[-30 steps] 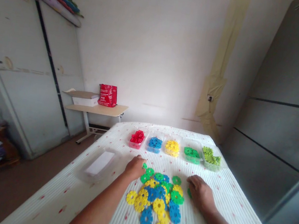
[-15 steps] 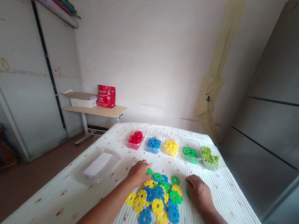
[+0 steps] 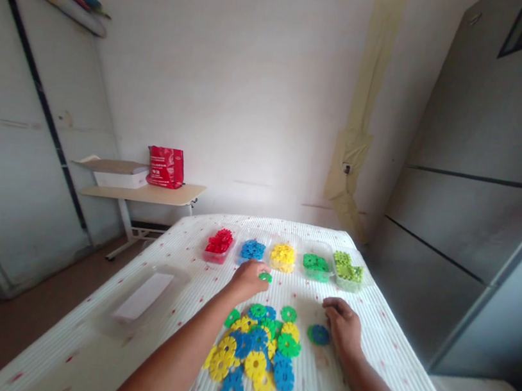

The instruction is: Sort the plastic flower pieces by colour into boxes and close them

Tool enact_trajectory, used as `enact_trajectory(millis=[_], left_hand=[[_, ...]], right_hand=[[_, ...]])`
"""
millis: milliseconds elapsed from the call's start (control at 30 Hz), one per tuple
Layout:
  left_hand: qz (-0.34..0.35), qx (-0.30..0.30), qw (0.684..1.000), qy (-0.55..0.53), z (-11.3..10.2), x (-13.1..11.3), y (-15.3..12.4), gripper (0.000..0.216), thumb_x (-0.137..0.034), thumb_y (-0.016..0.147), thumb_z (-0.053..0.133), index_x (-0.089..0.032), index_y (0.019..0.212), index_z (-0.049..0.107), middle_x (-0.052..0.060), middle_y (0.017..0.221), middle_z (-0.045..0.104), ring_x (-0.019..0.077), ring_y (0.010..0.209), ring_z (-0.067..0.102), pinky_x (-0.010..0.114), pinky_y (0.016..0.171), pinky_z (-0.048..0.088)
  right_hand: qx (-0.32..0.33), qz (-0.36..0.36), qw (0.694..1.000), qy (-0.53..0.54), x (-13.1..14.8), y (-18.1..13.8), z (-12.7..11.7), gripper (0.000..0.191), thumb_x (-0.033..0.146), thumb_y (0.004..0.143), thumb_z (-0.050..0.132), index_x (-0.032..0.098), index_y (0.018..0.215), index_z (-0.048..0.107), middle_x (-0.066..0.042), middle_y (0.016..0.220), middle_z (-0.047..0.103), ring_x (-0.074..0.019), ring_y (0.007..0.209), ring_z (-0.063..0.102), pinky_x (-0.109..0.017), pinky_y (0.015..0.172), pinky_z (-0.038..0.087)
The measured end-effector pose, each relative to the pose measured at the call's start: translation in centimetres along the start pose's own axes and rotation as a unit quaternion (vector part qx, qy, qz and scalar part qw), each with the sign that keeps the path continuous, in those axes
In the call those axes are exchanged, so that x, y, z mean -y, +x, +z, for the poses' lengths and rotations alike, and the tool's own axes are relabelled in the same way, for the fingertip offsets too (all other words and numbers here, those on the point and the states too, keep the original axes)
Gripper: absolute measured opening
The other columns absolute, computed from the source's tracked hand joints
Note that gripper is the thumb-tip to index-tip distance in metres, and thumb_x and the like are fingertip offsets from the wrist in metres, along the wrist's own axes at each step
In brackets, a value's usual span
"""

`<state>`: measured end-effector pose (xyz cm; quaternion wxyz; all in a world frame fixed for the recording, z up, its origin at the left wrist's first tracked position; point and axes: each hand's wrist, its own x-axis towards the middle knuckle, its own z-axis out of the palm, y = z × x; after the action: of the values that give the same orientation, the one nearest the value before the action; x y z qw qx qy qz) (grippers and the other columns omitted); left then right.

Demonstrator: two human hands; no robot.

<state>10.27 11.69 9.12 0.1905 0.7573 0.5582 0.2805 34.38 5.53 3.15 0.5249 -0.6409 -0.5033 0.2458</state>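
A heap of flat plastic snowflake discs [image 3: 258, 350] in yellow, blue and green lies on the white ribbed table [image 3: 360, 390]. My left hand [image 3: 247, 280] is raised above the heap's far edge, pinching a green disc [image 3: 265, 277]. My right hand [image 3: 343, 327] rests on the table to the right of the heap, fingers curled beside a blue and green disc [image 3: 318, 334]. Five clear tubs stand in a row at the far end: red [image 3: 218, 245], blue [image 3: 252, 250], yellow [image 3: 283, 257], dark green [image 3: 316, 265] and light green [image 3: 346, 271].
A clear lidded box [image 3: 142, 295] with a white sheet inside lies on the table's left part. Beyond the table stand a small wooden side table [image 3: 145, 192] with a red bag [image 3: 164, 166], white cupboard doors on the left and a grey refrigerator [image 3: 485, 188] on the right.
My left hand lifted a green disc off the heap and moved it toward the tubs. My right hand shifted slightly forward. The camera turned a little to the right.
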Motion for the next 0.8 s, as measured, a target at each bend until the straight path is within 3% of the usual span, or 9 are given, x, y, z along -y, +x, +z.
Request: enact_trajectory(millis=[100, 200, 333, 467, 600, 800], left_hand=[[0.043, -0.025, 0.999, -0.022, 1.2, -4.0, 3.5, 0.033, -0.017, 0.058, 0.063, -0.017, 0.091, 0.066, 0.004, 0.091, 0.065, 0.0158, 0.084, 0.06, 0.024, 0.078, 0.046], [0.067, -0.07, 0.995, -0.037, 3.1, -7.6, 6.9, 0.036, -0.021, 0.065, 0.059, -0.018, 0.101, 0.062, 0.006, 0.099, 0.061, 0.0157, 0.09, 0.058, 0.026, 0.083, 0.045], [0.079, -0.105, 0.99, -0.041, 5.5, -9.4, 8.5, 0.049, -0.021, 0.066, 0.062, -0.016, 0.113, 0.054, 0.01, 0.112, 0.055, 0.0182, 0.102, 0.053, 0.028, 0.09, 0.042], [0.079, -0.104, 0.991, -0.03, 5.6, -6.9, 6.3, 0.032, -0.011, 0.067, 0.057, -0.016, 0.098, 0.062, 0.007, 0.104, 0.059, 0.0162, 0.099, 0.055, 0.028, 0.091, 0.041], [0.056, -0.097, 0.994, -0.012, 3.2, -2.0, 1.8, 0.025, -0.009, 0.067, 0.054, -0.016, 0.089, 0.064, 0.004, 0.088, 0.063, 0.013, 0.079, 0.058, 0.026, 0.079, 0.045], [-0.04, -0.069, 0.995, 0.061, -0.1, 5.8, -5.7, 0.021, -0.011, 0.07, 0.049, -0.018, 0.081, 0.065, 0.002, 0.082, 0.063, 0.0106, 0.073, 0.057, 0.021, 0.072, 0.042]], right_hand=[[-0.002, 0.029, 0.998, 0.055, -0.1, 0.0, 0.0, 0.018, 0.025, 0.06, 0.045, 0.018, 0.071, 0.057, 0.004, 0.049, 0.048, -0.0115, 0.044, 0.043, -0.023, 0.043, 0.034], [0.005, 0.034, 0.996, 0.088, -0.6, 0.2, 0.1, 0.016, 0.024, 0.06, 0.045, 0.018, 0.071, 0.056, 0.005, 0.048, 0.046, -0.01, 0.043, 0.04, -0.021, 0.042, 0.032], [0.018, 0.024, 0.996, 0.089, -1.2, 0.3, 0.2, 0.017, 0.023, 0.062, 0.044, 0.018, 0.072, 0.056, 0.005, 0.049, 0.046, -0.0097, 0.043, 0.04, -0.021, 0.042, 0.032], [0.038, -0.033, 0.999, 0.007, -1.0, 0.2, 0.1, 0.017, 0.021, 0.063, 0.043, 0.017, 0.07, 0.058, 0.001, 0.058, 0.055, -0.0128, 0.054, 0.051, -0.023, 0.051, 0.039], [0.094, -0.093, 0.988, -0.085, 0.1, 0.1, 0.0, 0.022, 0.019, 0.067, 0.042, 0.017, 0.077, 0.061, -0.002, 0.074, 0.063, -0.0161, 0.072, 0.059, -0.026, 0.066, 0.044], [0.192, -0.13, 0.923, -0.306, 3.4, 0.2, 1.6, 0.025, 0.032, 0.076, 0.046, 0.021, 0.09, 0.063, -0.003, 0.08, 0.067, -0.0175, 0.074, 0.062, -0.026, 0.066, 0.043]])
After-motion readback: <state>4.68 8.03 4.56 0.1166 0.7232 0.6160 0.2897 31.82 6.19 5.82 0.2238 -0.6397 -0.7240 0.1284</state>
